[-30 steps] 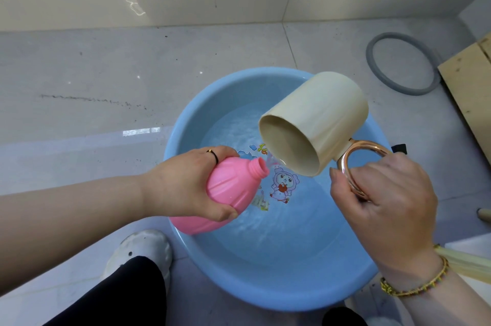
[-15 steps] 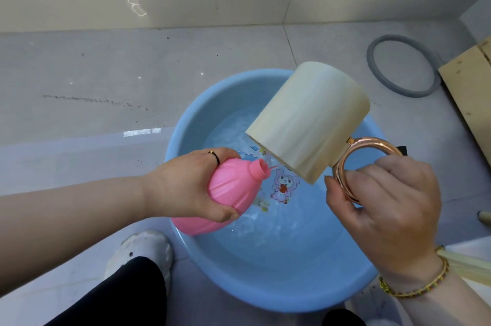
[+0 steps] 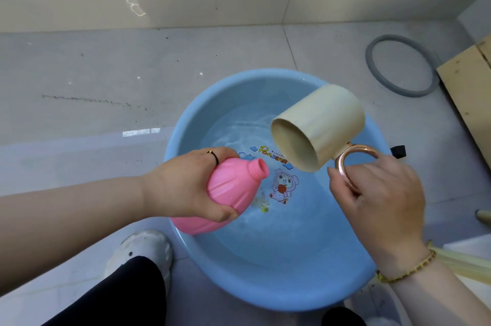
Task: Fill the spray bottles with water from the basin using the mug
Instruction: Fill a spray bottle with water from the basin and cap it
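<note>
While yellow lettering on the decal (image 3: 284,186) under the water in the blue plastic basin (image 3: 186,124) reads only partly (begins "Pon"), left hand (image 3: 180,193) grips the ribbed pink spray bottle (image 3: 233,193), uncapped and tilted over the basin, and right hand (image 3: 380,198) grasps the copper ring handle (image 3: 353,155) of the cream mug (image 3: 326,118), tipped sideways nearby.

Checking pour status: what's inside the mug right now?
The mug, tipped on its side in the right hand, shows only bare cream inner wall; no water pours from it. Its shadowed base is hard to read. Contents of the pink bottle are hidden.
</note>
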`<action>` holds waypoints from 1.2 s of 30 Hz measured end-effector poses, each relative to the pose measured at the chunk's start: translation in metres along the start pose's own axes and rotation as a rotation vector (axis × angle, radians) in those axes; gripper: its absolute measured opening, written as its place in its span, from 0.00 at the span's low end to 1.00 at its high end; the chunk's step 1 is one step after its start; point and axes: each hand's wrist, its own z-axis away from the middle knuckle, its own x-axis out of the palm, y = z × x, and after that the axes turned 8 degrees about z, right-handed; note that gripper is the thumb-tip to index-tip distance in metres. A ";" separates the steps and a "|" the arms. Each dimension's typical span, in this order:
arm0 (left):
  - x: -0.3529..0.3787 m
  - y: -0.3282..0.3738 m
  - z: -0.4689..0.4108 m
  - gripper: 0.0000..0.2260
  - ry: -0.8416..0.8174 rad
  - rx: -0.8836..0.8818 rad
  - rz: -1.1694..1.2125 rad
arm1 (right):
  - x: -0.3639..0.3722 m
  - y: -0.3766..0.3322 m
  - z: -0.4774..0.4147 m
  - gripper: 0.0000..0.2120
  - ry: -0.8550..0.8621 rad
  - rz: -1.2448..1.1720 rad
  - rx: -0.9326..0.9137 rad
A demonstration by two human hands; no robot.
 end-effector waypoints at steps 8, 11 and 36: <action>0.000 -0.002 0.000 0.32 -0.014 0.029 -0.008 | 0.035 0.018 0.049 0.17 -0.421 0.191 0.075; 0.000 -0.003 -0.001 0.31 -0.014 0.038 -0.017 | 0.040 0.018 0.054 0.17 -0.487 0.218 0.074; 0.001 -0.001 0.000 0.32 -0.017 0.018 -0.006 | 0.020 0.005 0.030 0.23 -0.784 -0.741 1.176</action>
